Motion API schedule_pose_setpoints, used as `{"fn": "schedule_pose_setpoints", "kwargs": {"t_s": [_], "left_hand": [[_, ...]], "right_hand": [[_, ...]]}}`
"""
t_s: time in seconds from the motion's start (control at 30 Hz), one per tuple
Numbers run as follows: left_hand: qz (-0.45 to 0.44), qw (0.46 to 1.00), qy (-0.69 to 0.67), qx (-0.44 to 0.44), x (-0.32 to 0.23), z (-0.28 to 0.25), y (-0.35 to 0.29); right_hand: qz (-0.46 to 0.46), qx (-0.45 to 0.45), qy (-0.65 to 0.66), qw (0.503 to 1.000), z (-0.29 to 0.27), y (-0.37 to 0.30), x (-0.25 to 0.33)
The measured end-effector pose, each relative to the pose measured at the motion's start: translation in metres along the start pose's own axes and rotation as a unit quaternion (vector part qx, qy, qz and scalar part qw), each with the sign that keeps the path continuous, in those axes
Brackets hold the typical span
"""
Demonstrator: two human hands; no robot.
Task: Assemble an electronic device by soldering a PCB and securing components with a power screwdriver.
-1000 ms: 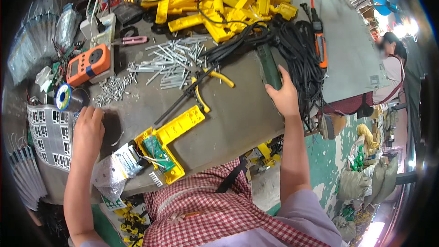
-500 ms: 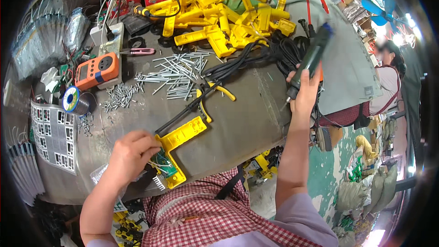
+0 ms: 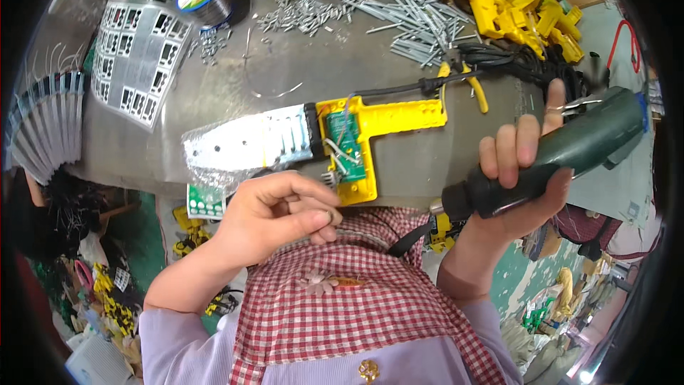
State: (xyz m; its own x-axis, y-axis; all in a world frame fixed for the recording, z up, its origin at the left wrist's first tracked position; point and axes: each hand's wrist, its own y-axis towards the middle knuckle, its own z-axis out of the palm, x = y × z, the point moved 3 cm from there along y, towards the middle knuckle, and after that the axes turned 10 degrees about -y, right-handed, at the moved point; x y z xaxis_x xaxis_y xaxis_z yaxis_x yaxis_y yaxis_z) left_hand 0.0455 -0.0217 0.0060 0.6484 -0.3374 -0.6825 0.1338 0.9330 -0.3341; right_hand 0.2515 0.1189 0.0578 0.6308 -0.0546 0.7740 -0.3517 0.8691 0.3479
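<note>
My right hand [image 3: 516,153] grips a dark green electric screwdriver [image 3: 588,144], its black nose pointing left toward the table's front edge. My left hand [image 3: 278,210] is closed, thumb and fingertips together; what they hold, if anything, is too small to name. Just beyond it lies an open yellow plastic housing half [image 3: 402,118] with a green circuit board [image 3: 346,146] and white wires inside. A flat silvery plate [image 3: 246,137], partly in clear plastic wrap, joins the housing's left side at a black collar. A black cable [image 3: 388,90] runs from the housing to the right.
Yellow-handled pliers [image 3: 476,90] lie beyond the housing. Long metal pins [image 3: 420,25], small screws [image 3: 306,16], a solder spool [image 3: 203,0] and a label sheet [image 3: 140,57] spread across the table. Yellow housing parts [image 3: 499,0] are heaped at the back right.
The view has shifted, bringing the housing nearer the middle. My left hand has left the circuit board for the table's front edge. My right hand has brought the screwdriver lower and closer, nose turned left.
</note>
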Motion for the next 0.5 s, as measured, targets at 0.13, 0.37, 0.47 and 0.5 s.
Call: {"fn": "schedule_pose_setpoints", "kwargs": {"t_s": [0.13,0.37,0.47,0.5], "left_hand": [[-0.026,0.998,-0.059,-0.011,0.023,-0.001,-0.002],[-0.045,0.992,-0.117,0.018,0.031,0.001,0.002],[-0.055,0.991,-0.118,0.023,0.034,0.000,0.003],[-0.055,0.991,-0.119,0.023,0.035,0.000,0.003]], "right_hand": [[-0.035,-0.007,-0.002,0.999,0.036,-0.003,-0.007],[-0.026,0.035,-0.055,0.998,0.052,-0.006,-0.018],[-0.015,0.037,-0.048,0.998,0.052,-0.007,-0.021],[-0.018,0.030,-0.049,0.998,0.053,-0.008,-0.021]]}}
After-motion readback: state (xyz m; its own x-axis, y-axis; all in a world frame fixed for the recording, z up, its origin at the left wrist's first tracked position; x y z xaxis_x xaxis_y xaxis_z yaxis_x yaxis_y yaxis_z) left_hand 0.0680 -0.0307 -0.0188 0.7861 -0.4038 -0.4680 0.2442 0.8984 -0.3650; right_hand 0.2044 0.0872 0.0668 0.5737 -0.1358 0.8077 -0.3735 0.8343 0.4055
